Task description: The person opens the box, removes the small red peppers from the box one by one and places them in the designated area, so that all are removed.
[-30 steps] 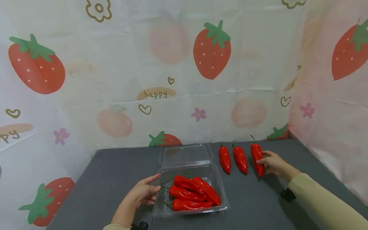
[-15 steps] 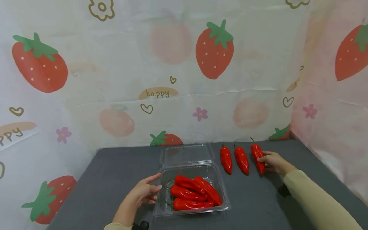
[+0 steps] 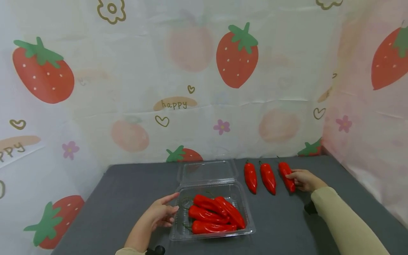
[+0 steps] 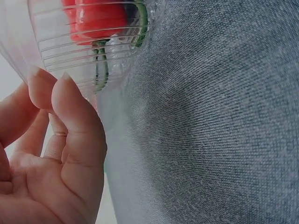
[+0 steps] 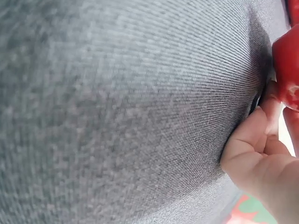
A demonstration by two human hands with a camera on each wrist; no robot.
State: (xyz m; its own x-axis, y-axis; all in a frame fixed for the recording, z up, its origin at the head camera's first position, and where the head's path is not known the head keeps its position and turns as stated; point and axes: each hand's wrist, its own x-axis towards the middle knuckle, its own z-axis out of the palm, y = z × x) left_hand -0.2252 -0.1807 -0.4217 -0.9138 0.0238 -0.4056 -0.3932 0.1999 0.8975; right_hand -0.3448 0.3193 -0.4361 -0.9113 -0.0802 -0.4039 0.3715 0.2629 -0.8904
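Observation:
My right hand (image 3: 307, 180) holds a long red pepper (image 3: 285, 176), thumb on its near side, at the right of the table; in the right wrist view the pepper (image 5: 287, 65) shows only in part. Just left of it, two more red peppers (image 3: 267, 178) lie side by side. My left hand (image 3: 159, 213) rests its fingertips at the left rim of a clear plastic clamshell box (image 3: 250, 212), index finger extended. Several red peppers (image 3: 208, 214) with green stems lie inside it. In the left wrist view the fingertips (image 4: 65, 93) are at the box's edge.
The box's clear lid (image 3: 207, 170) lies folded back behind it. Dark grey cloth covers the table (image 3: 134, 187). A fabric backdrop (image 3: 197, 78) printed with strawberries stands at the back and both sides.
The right hand has shifted slightly left with the pepper, whose stem end has come lower. The left hand and box show no movement of their own.

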